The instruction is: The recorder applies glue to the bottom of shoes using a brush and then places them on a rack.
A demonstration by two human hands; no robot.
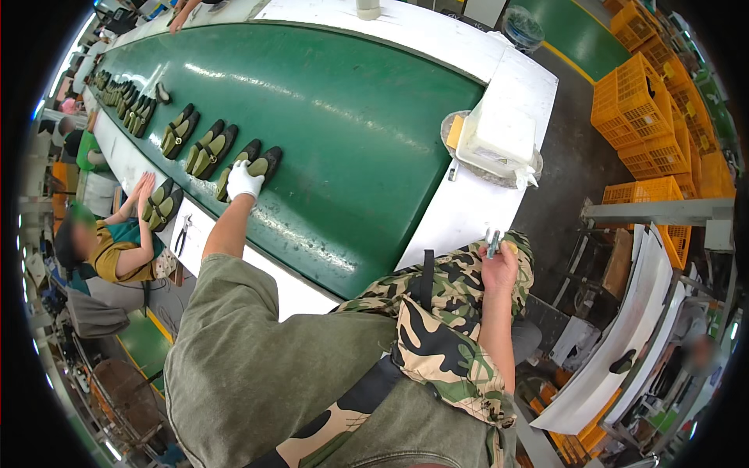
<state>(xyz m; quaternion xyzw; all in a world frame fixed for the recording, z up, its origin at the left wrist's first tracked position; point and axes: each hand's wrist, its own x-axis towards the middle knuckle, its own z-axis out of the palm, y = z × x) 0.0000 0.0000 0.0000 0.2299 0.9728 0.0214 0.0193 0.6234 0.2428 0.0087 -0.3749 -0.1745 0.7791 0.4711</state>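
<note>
My left hand [245,181], in a white glove, reaches onto the green conveyor belt [343,132]. Its fingers are closed over the nearest pair of dark flat shoes [270,160], which have olive insides; the grip itself is partly hidden. My right hand [500,270], bare and raised above my camouflage-patterned lap, pinches a small shiny metal piece [493,242] whose exact kind is too small to make out. Farther up the belt, more pairs of similar shoes [211,150] lie in a row along the left side.
Pliers [182,234] lie on the white ledge left of the belt. A co-worker's hands [143,195] touch another shoe pair [164,204] there. To the right, a white box [499,129] and a yellow block [455,131] stand on the side table; orange crates [636,109] are stacked beyond.
</note>
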